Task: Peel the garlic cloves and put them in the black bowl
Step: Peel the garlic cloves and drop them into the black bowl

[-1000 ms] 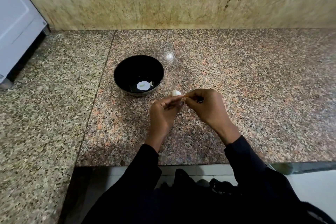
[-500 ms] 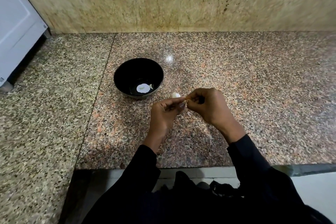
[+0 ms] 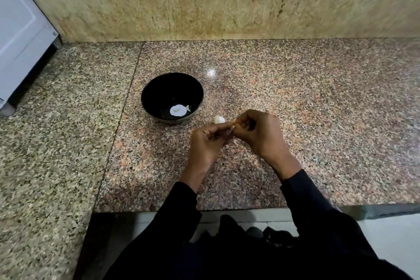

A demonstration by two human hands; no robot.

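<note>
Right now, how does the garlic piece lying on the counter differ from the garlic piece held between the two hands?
The garlic on the counter lies free on the granite counter, touched by nothing; the held garlic is pinched between the left hand and the right hand.
The garlic on the counter shows whole, white and rounded; the held garlic is mostly hidden by fingers.
The garlic on the counter sits nearer the black bowl.
Both are outside the bowl.

Speckled granite counter (image 3: 318, 109) with a seam (image 3: 127, 107) left of centre, backed by a beige stone wall (image 3: 204, 0). White appliance (image 3: 20, 36) at far left; pale floor (image 3: 391, 234) below.
</note>
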